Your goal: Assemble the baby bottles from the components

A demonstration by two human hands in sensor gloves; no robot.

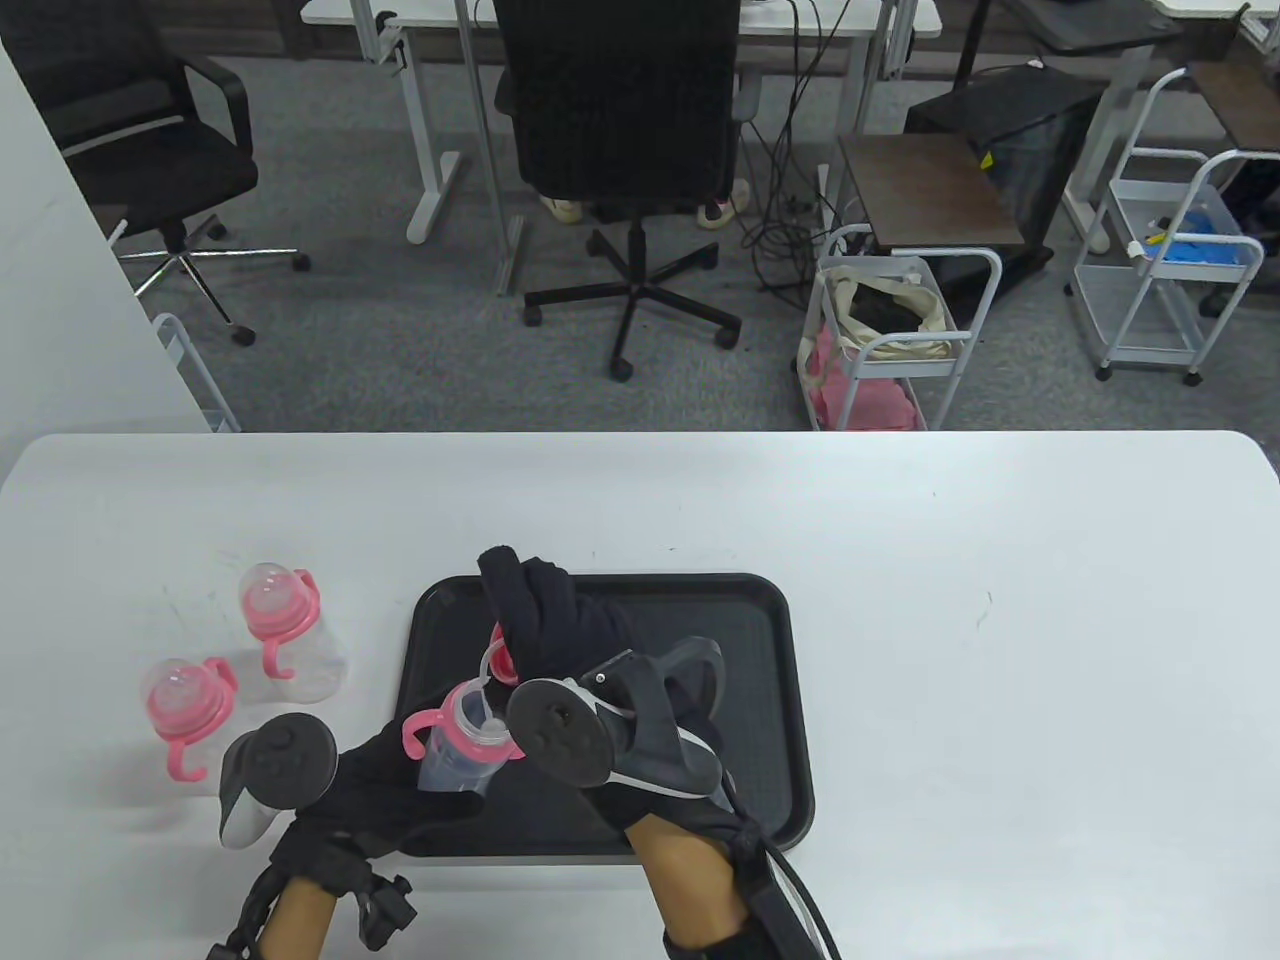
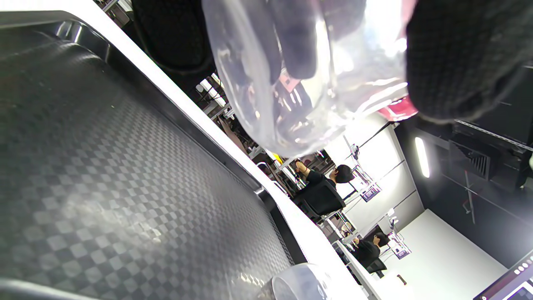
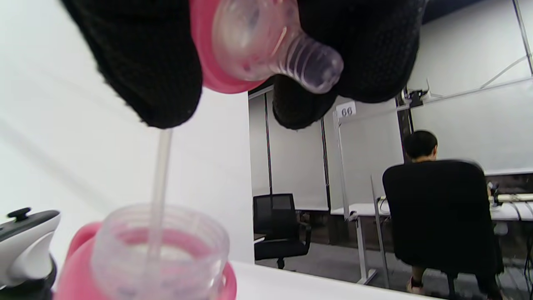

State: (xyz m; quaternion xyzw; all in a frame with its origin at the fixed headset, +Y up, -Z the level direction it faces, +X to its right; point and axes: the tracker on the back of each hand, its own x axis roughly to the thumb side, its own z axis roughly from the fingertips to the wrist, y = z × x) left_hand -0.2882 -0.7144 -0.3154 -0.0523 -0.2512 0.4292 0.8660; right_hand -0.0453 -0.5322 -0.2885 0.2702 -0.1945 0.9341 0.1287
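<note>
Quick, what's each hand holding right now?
Left hand: grips the clear bottle over the tray.
Right hand: holds the pink nipple top, straw in the bottle.

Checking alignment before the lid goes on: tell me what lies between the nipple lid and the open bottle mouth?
Only the thin straw, hanging from the nipple lid in the right hand down into the bottle. The right wrist view shows it.

Two assembled bottles (image 1: 292, 630) (image 1: 185, 712), one open bottle (image 1: 460, 745), one nipple top (image 3: 258, 46), one tray (image 1: 770, 700).

I see a clear open bottle (image 1: 455, 745) with pink handles tilted above the tray; nipple lid's (image 3: 254, 43) straw (image 3: 158, 187) enters its mouth; two assembled bottles (image 1: 285, 625) stand left.
</note>
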